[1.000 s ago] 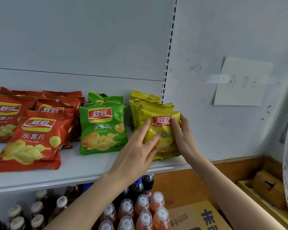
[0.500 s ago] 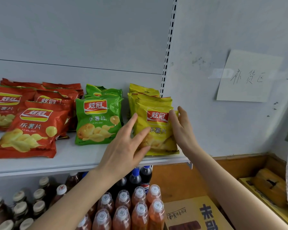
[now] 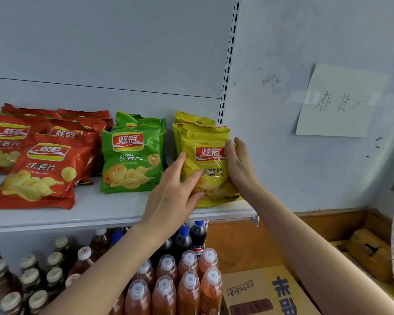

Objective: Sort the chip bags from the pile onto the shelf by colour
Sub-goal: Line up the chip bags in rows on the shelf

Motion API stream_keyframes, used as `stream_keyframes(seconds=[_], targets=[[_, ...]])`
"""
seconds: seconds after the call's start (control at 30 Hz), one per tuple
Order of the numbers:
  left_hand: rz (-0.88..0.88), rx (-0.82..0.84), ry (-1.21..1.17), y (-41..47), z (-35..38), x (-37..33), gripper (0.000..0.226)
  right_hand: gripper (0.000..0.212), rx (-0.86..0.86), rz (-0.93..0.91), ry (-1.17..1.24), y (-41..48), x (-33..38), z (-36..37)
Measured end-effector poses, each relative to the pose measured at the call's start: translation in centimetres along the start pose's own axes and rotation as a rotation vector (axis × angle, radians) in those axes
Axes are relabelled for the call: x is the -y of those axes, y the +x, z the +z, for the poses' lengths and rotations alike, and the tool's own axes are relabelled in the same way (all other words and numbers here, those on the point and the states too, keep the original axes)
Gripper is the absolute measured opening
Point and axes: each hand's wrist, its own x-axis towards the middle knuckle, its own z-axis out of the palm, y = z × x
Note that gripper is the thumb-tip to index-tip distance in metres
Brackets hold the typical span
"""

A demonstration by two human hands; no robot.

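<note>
The white shelf [image 3: 100,210] carries three colour groups. Several red chip bags [image 3: 41,171] lie at the left, green chip bags [image 3: 132,160] stand in the middle, and a stack of yellow ones [image 3: 196,120] is at the right end. Both hands are on the front yellow chip bag [image 3: 210,164]. My left hand [image 3: 171,196] presses straight fingers against its left side. My right hand [image 3: 239,169] grips its right edge, thumb on the front. The bag leans against the yellow stack behind it.
Below the shelf stand orange-drink bottles [image 3: 187,287], dark cola bottles [image 3: 197,237] and tea bottles [image 3: 55,276]. A cardboard box [image 3: 266,292] sits lower right, with a yellow crate [image 3: 369,253] beyond. A handwritten paper note [image 3: 339,101] hangs on the wall by the slotted upright [image 3: 229,64].
Both hands have stayed on the front yellow bag, nudging it slightly back against its stack. My view has shifted a little; the other bags have not moved.
</note>
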Motion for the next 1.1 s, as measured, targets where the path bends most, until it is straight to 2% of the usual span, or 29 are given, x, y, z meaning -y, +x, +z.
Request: stream_keyframes(seconds=[0.37,0.77,1.0,1.1], targets=[[0.019,-0.030,-0.008,-1.2,-0.4,-0.4,0.056,0.060,0.003,-0.002,0.029,-1.0,-0.8,-0.7],[-0.018,-0.053,0.020,-1.4,-0.7,-0.8,0.056,0.054,-0.018,0.008,0.025,-1.0,-0.5,-1.3],[0.011,-0.119,0.080,-1.4,-2.0,-0.4,0.049,0.035,-0.146,-0.198,-0.123,-0.7,1.6,-2.4],[0.041,-0.169,0.135,-1.4,-3.1,0.2,0.045,0.032,-0.134,-0.313,-0.132,-0.7,3.7,-1.4]])
